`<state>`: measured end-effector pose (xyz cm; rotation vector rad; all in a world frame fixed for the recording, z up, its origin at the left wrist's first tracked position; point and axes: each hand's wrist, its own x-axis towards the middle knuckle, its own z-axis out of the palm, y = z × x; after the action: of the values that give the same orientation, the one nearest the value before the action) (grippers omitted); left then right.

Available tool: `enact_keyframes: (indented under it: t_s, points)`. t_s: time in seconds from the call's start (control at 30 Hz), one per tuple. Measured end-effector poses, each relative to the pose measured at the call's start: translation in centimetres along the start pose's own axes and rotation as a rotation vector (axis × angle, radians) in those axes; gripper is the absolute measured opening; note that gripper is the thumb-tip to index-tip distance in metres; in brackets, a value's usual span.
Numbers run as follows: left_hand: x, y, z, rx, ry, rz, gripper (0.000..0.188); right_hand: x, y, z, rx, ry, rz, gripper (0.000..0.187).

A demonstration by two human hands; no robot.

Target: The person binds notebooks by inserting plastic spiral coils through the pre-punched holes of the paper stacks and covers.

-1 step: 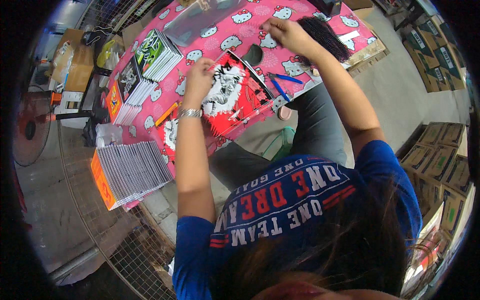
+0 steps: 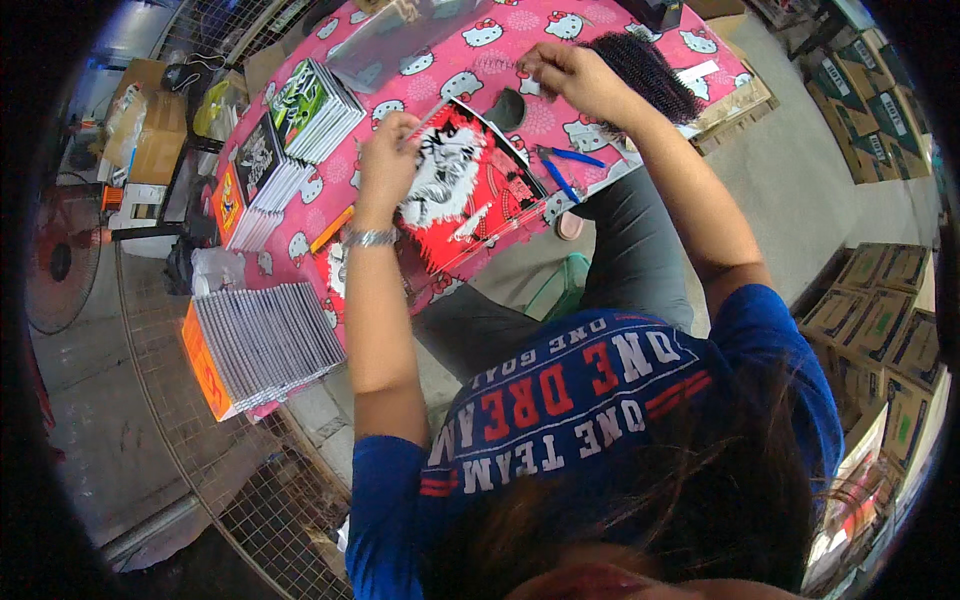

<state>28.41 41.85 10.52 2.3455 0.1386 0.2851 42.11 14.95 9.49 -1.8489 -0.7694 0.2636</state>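
A red notebook [image 2: 490,190] with a white and black drawing lies tilted at the near edge of the pink table. My left hand [image 2: 388,160] is closed on its upper left edge, thumb and fingers pinched together. Over the table, my right hand [image 2: 562,75] pinches the end of a thin spiral wire [image 2: 492,64], which points left above the cloth. Right beside that hand lies a pile of black spiral wires [image 2: 645,75]. Blue-handled pliers [image 2: 568,165] rest to the right of the notebook, and a dark grey rounded piece [image 2: 507,110] sits just beyond it.
Stacked notebooks [image 2: 318,110] stand on the left of the table, with a larger spiral-bound stack [image 2: 270,340] nearer me. An orange cutter [image 2: 332,230] lies by my left wrist. A clear plastic bin [image 2: 400,45] is at the back. Cartons [image 2: 880,320] line the right; a fan [image 2: 65,255] stands left.
My left hand has shifted slightly left and up with the notebook's edge. My right hand has moved a little, and the spiral wire now shows more plainly, reaching left.
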Motion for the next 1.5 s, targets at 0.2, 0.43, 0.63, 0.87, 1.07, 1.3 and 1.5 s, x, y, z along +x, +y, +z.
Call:
enact_keyframes:
  t_s: [0.2, 0.43, 0.63, 0.87, 1.07, 1.3, 1.5]
  points:
    - [-6.5, 8.8, -1.9, 0.308, 0.005, 0.227, 0.016, -6.2, -4.7, 1.2, 0.097, -0.044, -0.382, 0.027]
    - [-7.0, 8.3, -0.1, 0.43, 0.218, 0.398, 0.023, -6.1, -5.9, 2.7, -0.054, 0.047, -0.521, 0.019]
    - [-6.2, 7.6, 0.3, 0.432, 0.221, 0.424, 0.026, -6.4, -6.9, 2.4, 0.032, -0.026, -0.406, 0.022]
    - [-6.1, 7.3, 0.6, 0.447, 0.255, 0.454, 0.025, -7.2, -7.4, 2.5, -0.12, 0.011, -0.462, 0.021]
    - [-5.2, 7.3, 0.9, 0.453, 0.261, 0.458, 0.023, -6.6, -7.5, 2.6, 0.315, -0.276, 0.281, 0.029]
    - [-4.9, 9.6, 1.9, 0.504, 0.112, 0.554, 0.026, -6.9, -9.4, 2.2, -0.137, 0.016, -0.335, 0.03]
    - [-5.4, 9.6, 1.5, 0.493, 0.072, 0.509, 0.021, -6.5, -9.7, 2.1, -0.47, 0.076, -0.553, 0.024]
